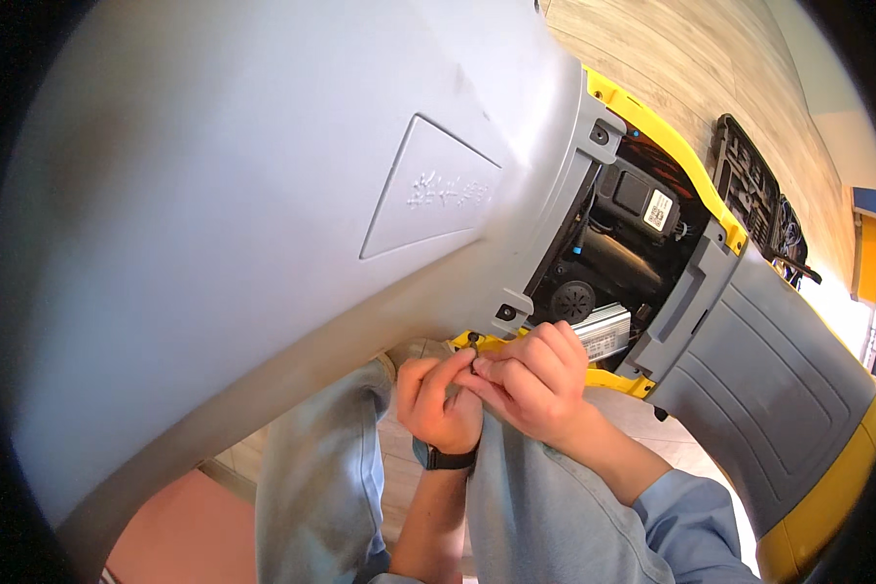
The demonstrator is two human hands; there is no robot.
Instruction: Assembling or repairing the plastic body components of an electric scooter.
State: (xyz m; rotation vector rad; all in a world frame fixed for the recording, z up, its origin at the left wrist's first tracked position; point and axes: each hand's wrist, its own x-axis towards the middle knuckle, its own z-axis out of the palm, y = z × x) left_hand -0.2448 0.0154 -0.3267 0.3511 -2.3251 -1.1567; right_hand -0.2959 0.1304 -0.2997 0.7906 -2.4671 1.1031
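My left hand (438, 401), with a dark watch on its wrist, and my right hand (535, 382) meet at the near side of a grey and yellow scooter body (292, 195). The fingertips of both are pinched together around a small dark piece (474, 343), which looks like a screw or a clip. It sits against the yellow frame edge (464, 339), and my fingers cover part of it. Right beyond my right hand lies an uncovered bay in the body. It holds a black box (638, 198), a round black horn (572, 302) and a silver finned box (608, 331).
A grey ribbed panel (764, 375) with a yellow edge slopes off to the right. Beyond the scooter, an opened black tool case (749, 185) lies on the wood-look floor (652, 44). Grey screw tabs (603, 136) stand at the bay's corners. My knees are close below my hands.
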